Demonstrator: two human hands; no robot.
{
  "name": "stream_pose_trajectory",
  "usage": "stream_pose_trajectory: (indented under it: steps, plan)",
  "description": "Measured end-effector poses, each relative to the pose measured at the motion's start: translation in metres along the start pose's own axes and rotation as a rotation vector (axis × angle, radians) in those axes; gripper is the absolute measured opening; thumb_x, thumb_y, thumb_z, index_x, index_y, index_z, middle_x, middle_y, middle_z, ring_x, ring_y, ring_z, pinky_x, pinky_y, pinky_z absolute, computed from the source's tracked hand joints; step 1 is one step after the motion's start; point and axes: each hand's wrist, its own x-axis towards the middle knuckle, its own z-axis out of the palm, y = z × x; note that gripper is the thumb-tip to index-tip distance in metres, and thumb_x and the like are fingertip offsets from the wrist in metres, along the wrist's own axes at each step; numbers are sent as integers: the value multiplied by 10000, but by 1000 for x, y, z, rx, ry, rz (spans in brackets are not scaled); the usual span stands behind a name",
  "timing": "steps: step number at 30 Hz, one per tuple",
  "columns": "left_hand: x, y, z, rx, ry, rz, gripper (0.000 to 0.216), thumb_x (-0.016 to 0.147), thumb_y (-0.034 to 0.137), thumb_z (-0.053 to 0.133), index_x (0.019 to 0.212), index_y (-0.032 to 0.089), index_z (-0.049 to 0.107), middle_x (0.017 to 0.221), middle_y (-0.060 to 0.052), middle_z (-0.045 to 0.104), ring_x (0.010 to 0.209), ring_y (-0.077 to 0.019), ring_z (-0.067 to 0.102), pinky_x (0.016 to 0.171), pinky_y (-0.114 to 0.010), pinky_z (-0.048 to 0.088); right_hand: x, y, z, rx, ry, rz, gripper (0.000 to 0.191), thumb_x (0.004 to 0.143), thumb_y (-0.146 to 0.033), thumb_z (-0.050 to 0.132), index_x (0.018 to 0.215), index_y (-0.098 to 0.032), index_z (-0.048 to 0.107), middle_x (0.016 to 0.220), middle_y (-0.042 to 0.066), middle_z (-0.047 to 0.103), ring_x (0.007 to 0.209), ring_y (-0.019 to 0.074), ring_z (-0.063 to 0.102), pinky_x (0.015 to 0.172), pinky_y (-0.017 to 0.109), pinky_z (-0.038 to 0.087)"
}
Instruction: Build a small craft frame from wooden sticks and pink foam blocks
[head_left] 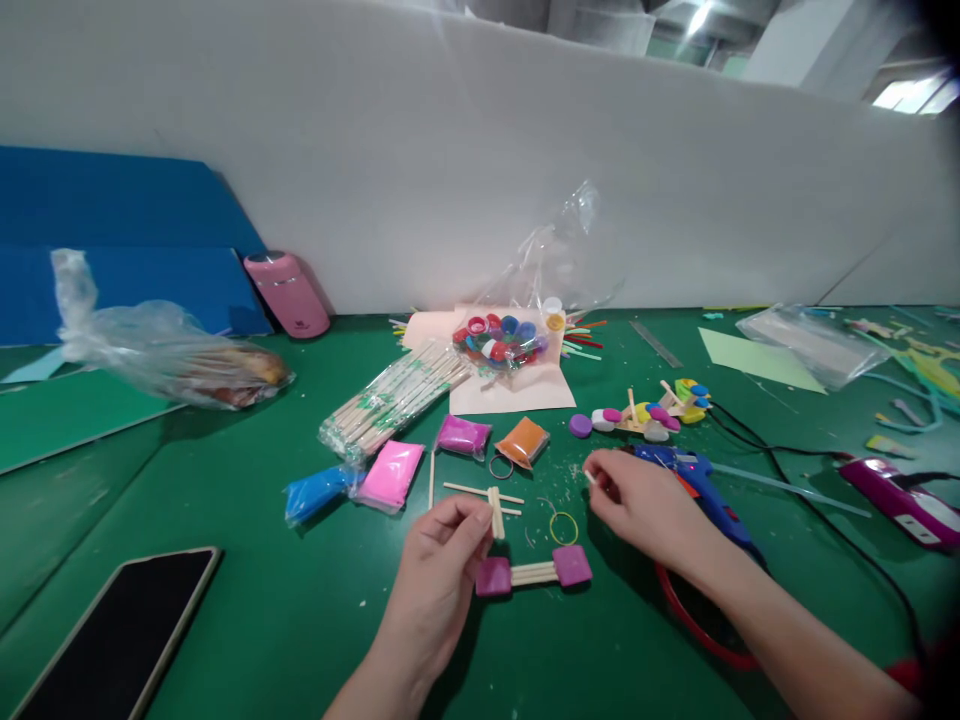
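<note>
My left hand (442, 560) is closed in a pinch on a small cross of thin wooden sticks (489, 498), held just above the green mat (300, 620). Right below the hand lies a piece made of two purple squares joined by short sticks (534, 571). My right hand (637, 500) is closed, pinching a tiny bit of stick at its fingertips, a little right of the cross. A yellow rubber ring (563, 527) lies between the hands. Under the right wrist rests a blue glue gun (705, 485).
Packets of blue (315, 492), pink (390, 473), magenta (463, 435) and orange clay (523, 440), a stick bundle (390, 398), a bag of coloured caps (499, 340), a cap-and-stick model (649, 412), a phone (120, 630), a plastic bag (165, 350), a pink bottle (289, 292), cables and a purple tool (900, 497).
</note>
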Motion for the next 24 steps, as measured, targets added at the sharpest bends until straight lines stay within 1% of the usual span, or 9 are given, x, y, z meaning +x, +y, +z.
stream_pose_trajectory:
  steps: [1,3,4,6,8,10,14,19,24]
  plan:
    - [-1,0,0,5,-1,-3,166,614,240,714,564,129,600,541,28,494,532,-66,411,503,-153,350,0,-2,-5,127,38,1,112,812,-167,408,828,-183,518,708,12,579,602,132,545,536,218,407]
    - [-2,-1,0,15,-7,-7,166,620,246,711,573,130,603,541,27,490,530,-67,406,500,-155,345,-1,-8,-13,532,111,14,104,838,-243,413,864,-190,498,716,-2,546,612,117,519,540,206,418]
    - [-2,-1,0,22,-8,-5,165,622,249,709,577,129,604,543,26,488,531,-68,405,501,-156,344,-2,-13,-15,742,114,25,111,830,-283,445,853,-189,501,703,-9,530,603,112,506,534,204,418]
    - [-3,-1,0,38,-14,6,171,629,250,704,571,128,601,548,24,481,535,-71,402,499,-158,343,-4,-25,-15,1046,34,54,153,791,-335,521,809,-183,523,657,-25,506,555,96,478,505,199,402]
    - [-4,-2,0,47,-29,9,173,639,240,696,561,128,590,553,22,475,535,-73,397,487,-158,338,-6,-38,-10,1204,-84,87,175,765,-347,561,767,-172,550,607,-40,491,515,81,459,485,193,382]
    - [-4,-2,0,59,-46,8,166,654,231,682,565,131,585,562,21,473,534,-76,395,476,-160,335,-7,-48,-4,1293,-150,120,188,745,-349,586,737,-162,569,581,-47,490,503,72,457,479,187,371]
    - [-5,-2,2,111,-61,19,167,666,218,669,561,128,575,546,28,456,509,-73,372,454,-163,321,-7,-56,5,1367,-203,178,214,706,-355,625,717,-145,590,565,-51,502,485,62,455,447,173,347]
    - [-6,-2,3,178,-76,43,179,673,194,658,541,133,553,519,41,427,499,-72,354,455,-167,308,-5,-56,8,1392,-218,204,194,702,-313,637,736,-124,605,590,-42,522,478,48,450,440,163,337]
    - [-7,-3,1,223,-112,36,181,711,205,625,564,139,541,526,42,430,502,-76,370,473,-179,317,-8,-57,7,1376,-220,203,197,699,-322,642,748,-133,612,613,-32,541,492,52,439,446,173,341]
